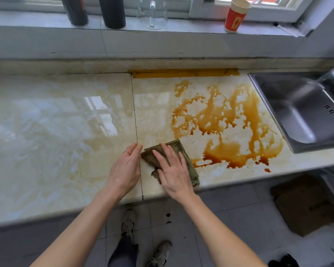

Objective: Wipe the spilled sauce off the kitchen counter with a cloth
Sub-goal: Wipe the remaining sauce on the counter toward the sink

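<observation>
1. The green cloth [192,170] is pressed onto the counter [56,132], low centre of the frame, under the right hand [174,174], whose fingers are spread straight.
2. The left hand [125,170] is laid open on the counter just left of the cloth.
3. Brown sauce [226,149] is spread right of the cloth, reaching towards the sink [297,105] at the right edge.
4. 2 dark bottles [112,12] and a red paper cup [236,16] are seen at the top.
</observation>
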{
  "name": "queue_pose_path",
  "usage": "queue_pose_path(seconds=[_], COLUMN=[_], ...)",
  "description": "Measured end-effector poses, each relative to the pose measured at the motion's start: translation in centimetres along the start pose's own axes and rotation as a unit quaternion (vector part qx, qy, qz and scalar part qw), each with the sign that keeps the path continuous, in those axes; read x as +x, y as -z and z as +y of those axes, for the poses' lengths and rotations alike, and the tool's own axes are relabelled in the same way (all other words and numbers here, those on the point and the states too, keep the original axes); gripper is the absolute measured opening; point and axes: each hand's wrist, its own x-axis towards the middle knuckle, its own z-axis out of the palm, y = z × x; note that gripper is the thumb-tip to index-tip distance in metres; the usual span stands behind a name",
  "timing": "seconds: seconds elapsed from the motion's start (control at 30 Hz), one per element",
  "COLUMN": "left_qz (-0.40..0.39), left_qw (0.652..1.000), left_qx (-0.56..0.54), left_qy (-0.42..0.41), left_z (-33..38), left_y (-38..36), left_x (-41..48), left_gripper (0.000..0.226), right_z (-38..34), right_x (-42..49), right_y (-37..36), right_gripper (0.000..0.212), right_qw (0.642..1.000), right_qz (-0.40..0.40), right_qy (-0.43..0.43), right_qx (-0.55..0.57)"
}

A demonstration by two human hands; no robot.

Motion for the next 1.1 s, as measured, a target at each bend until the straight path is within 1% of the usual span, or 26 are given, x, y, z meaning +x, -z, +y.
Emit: queue_pose_path(seconds=[0.13, 0.17, 0.2, 0.23, 0.3, 0.33, 0.37, 0.43, 0.5, 0.53, 0.6, 0.73, 0.83, 0.9, 0.97, 1.03, 1.1], left_qz=[-0.01, -0.009, -0.007, -0.003, 0.005, 0.009, 0.009, 0.002, 0.0, 0.001, 0.001, -0.001, 0.003, -0.002, -0.008, -0.012, -0.009], left_qw=[1.0, 1.0, 1.0, 1.0, 0.999, 0.999, 0.999, 0.999, 0.999, 0.999, 1.0, 1.0, 1.0, 1.0, 1.0, 1.0, 1.0], left_qx=[0.003, 0.005, 0.006, 0.007, 0.005, 0.003, 0.001, 0.002, 0.0, -0.001, -0.004, -0.008, -0.01, -0.01, -0.008, 0.0, 0.009], left_qy=[0.014, 0.018, 0.022, 0.025, 0.031, 0.034, 0.036, 0.04, 0.037, 0.035, 0.031, 0.029, 0.029, 0.027, 0.02, 0.01, 0.006], left_z=[0.6, 0.7, 0.8, 0.8, 0.8, 0.8, 0.8, 1.0, 1.2, 1.4, 1.7, 2.0, 2.0, 2.4, 3.0, 3.8, 4.1], left_y=[-0.7, -0.6, -0.6, -0.6, -0.5, -0.5, -0.6, -0.8, -1.1, -1.2, -1.4, -1.3, -1.4, -1.7, -2.1, -2.3, -2.4], left_x=[-0.9, -1.0, -1.2, -1.5, -1.8, -2.0, -2.1, -2.1, -1.9, -1.8, -1.7, -1.8, -1.8, -1.6, -1.1, -0.7, -0.4], left_gripper=[0.06, 0.06, 0.059, 0.057, 0.056, 0.056, 0.057, 0.059, 0.057, 0.056, 0.054, 0.055, 0.055, 0.056, 0.056, 0.055, 0.055], right_z=[0.8, 1.7, 2.4, 2.7, 1.9, 1.0, 0.1, -0.5, 0.5, 1.5, 3.7, 7.7, 6.9, 5.5, 5.4, 7.1, 8.9], right_x=[-2.6, -2.6, -2.6, -2.5, -2.6, -2.8, -3.1, -3.8, -3.9, -3.8, -4.1, -5.1, -5.3, -5.4, -5.3, -4.8, -4.4], right_y=[0.3, 0.5, 0.7, 0.8, 0.7, 0.4, -0.1, -0.8, -0.3, 0.1, 1.0, 2.8, 2.7, 1.9, 2.0, 2.9, 3.8], right_gripper=[0.057, 0.057, 0.057, 0.056, 0.055, 0.055, 0.055, 0.056, 0.06, 0.061, 0.061, 0.067, 0.073, 0.07, 0.063, 0.057, 0.054], right_qw=[0.991, 0.988, 0.988, 0.991, 0.996, 0.996, 0.996, 0.99, 0.979, 0.975, 0.976, 0.985, 0.995, 0.996, 0.993, 0.989, 0.994], right_qz=[-0.05, -0.051, -0.044, -0.034, -0.02, -0.013, -0.014, -0.033, -0.052, -0.055, -0.052, -0.041, -0.039, -0.029, -0.045, -0.062, -0.044], right_qy=[0.127, 0.144, 0.144, 0.127, 0.082, 0.074, 0.081, 0.133, 0.192, 0.207, 0.202, 0.155, 0.094, 0.079, 0.108, 0.129, 0.097], right_qx=[-0.014, -0.02, -0.024, -0.027, -0.036, -0.041, -0.04, -0.042, -0.05, -0.053, -0.058, -0.055, -0.008, 0.02, 0.024, 0.018, 0.012])
